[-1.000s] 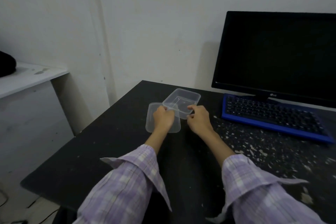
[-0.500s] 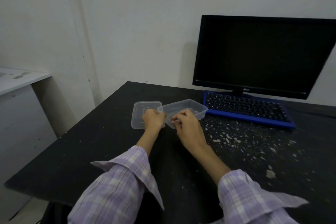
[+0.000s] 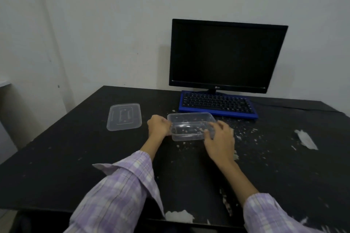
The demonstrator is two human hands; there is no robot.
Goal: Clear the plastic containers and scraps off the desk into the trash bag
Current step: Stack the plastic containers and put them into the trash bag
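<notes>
A clear plastic container (image 3: 191, 126) sits on the black desk (image 3: 56, 153) in front of the keyboard, with small white bits showing in it. My left hand (image 3: 158, 126) grips its left rim. My right hand (image 3: 219, 139) holds its right end, fingers curled round the near corner. The container's clear lid (image 3: 124, 116) lies flat on the desk to the left, apart from both hands. White scraps (image 3: 246, 134) are scattered over the desk to the right, with a larger piece (image 3: 305, 139) further right and another (image 3: 179, 215) at the front edge.
A black monitor (image 3: 227, 55) stands against the wall with a blue keyboard (image 3: 217, 104) in front of it, just behind the container. A cable runs along the desk's back right. The desk's left edge drops off beside the wall. No trash bag is in view.
The container has slid right, away from the lid, which now lies alone on the left. Both hands moved with it, and the view shifted right.
</notes>
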